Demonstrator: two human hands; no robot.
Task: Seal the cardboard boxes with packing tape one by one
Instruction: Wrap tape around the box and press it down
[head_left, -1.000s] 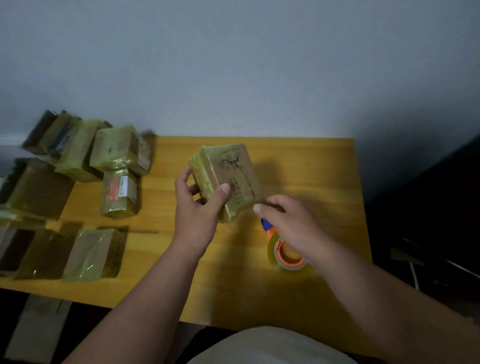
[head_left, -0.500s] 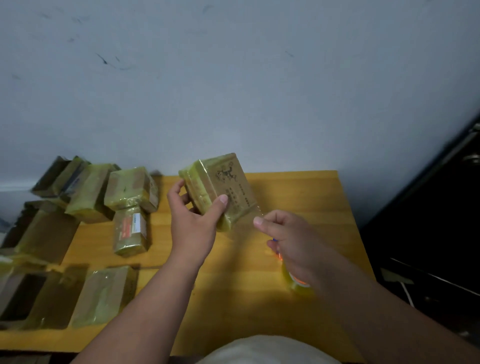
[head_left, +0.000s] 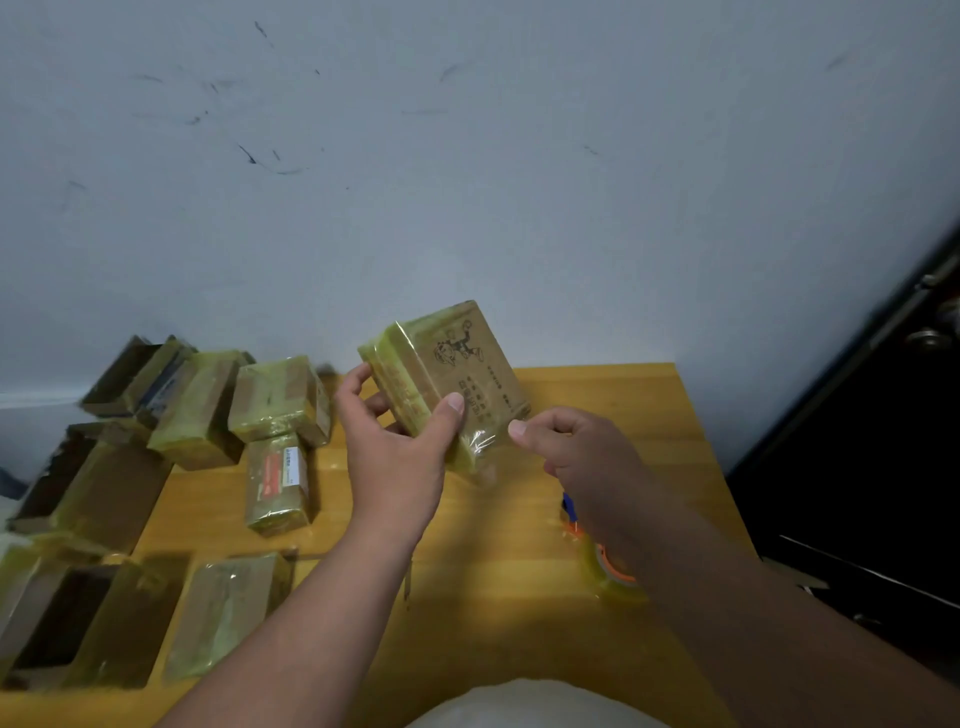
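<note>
Cardboard box (head_left: 447, 379) is gripped aloft by left hand (head_left: 400, 452); clear tape (head_left: 480, 449) is pinched by right hand (head_left: 576, 452), probably to be pressed down next.

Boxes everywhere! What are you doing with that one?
A person is taping boxes shut. The left hand holds a box up above the table, while the right hand pinches clear tape stuck to its lower end. The tape roll sits on the table, and wrapped boxes lie to the left.

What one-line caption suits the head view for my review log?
Left hand grips a tape-wrapped brown cardboard box above the yellow wooden table while the right hand pinches clear tape at its corner.
</note>
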